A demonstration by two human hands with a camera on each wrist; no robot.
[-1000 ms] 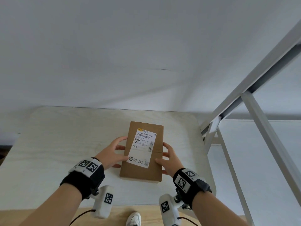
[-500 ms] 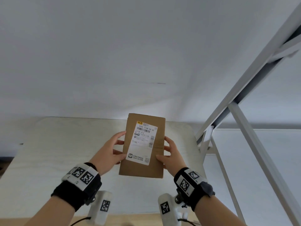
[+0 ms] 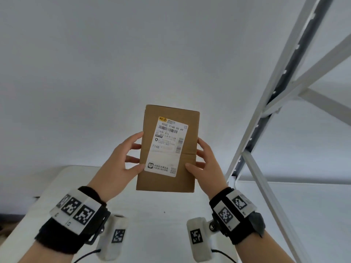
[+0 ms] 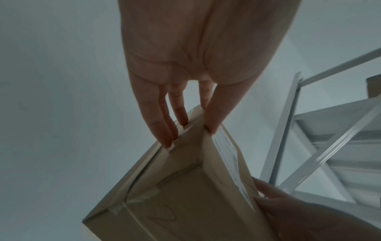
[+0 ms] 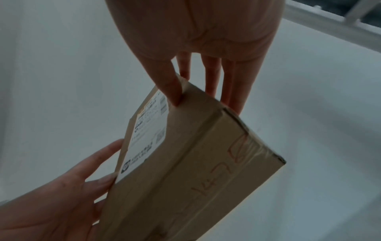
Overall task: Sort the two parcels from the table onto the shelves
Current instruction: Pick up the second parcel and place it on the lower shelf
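pale table (image 3: 57, 186) | white wall (image 3: 133, 54) | shelf frame (image 3: 281, 92) | both grips clamp parcel (image 3: 167, 183)

The flat brown cardboard parcel (image 3: 168, 149) is held upright in the air above the pale table's (image 3: 47, 190) far edge, its broad face toward the viewer. A white printed shipping label (image 3: 167, 147) with barcodes covers most of that face. Clear tape and red handwriting mark its narrow side (image 5: 216, 171).
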